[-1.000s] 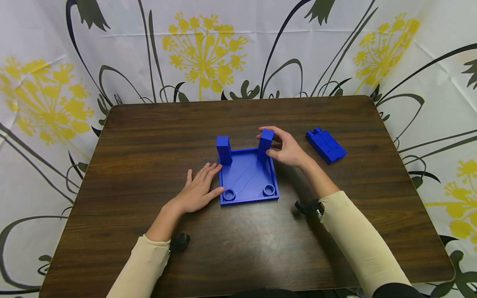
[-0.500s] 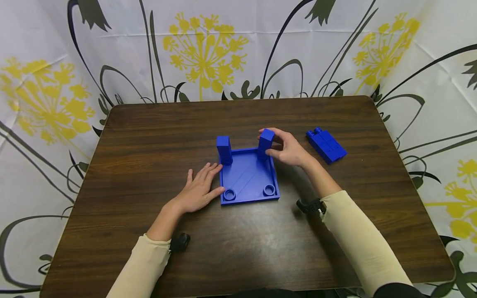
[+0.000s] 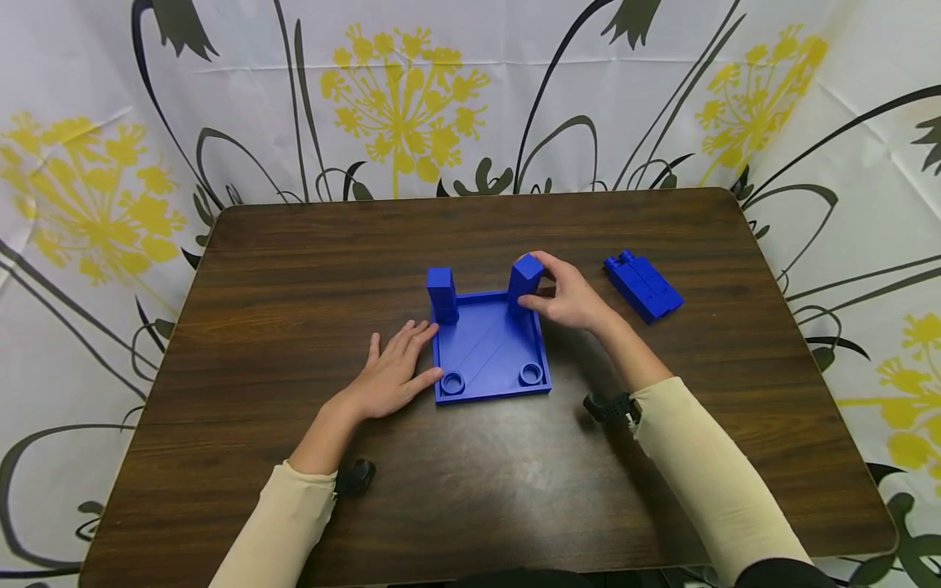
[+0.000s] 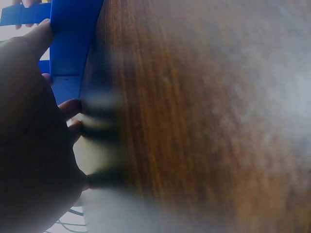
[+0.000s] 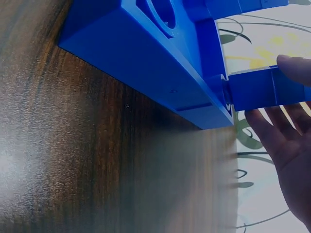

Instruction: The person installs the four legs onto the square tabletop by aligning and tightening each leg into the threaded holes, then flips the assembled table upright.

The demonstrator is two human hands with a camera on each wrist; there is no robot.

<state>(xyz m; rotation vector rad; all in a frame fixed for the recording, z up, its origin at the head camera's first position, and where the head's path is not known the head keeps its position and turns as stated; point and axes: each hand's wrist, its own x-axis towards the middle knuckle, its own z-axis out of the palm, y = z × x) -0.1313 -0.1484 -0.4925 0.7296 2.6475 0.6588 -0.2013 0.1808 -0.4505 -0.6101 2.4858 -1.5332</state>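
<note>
On the blue tray (image 3: 496, 347), the right hand (image 3: 566, 296) grips a post (image 3: 525, 278) (left hand (image 3: 391, 377) touching tray's edge, fingers extended).

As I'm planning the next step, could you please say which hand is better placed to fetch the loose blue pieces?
Probably the right hand: it is nearer the loose pieces, though it must release the post it grips. The left hand, farther off, touches the left side of the tray.

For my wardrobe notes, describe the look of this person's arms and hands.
The left hand and right hand wear no gloves. Pale yellow sleeves end short of the wrists. A black device sits by each cuff, and black material shows beyond the right sleeve.
</note>
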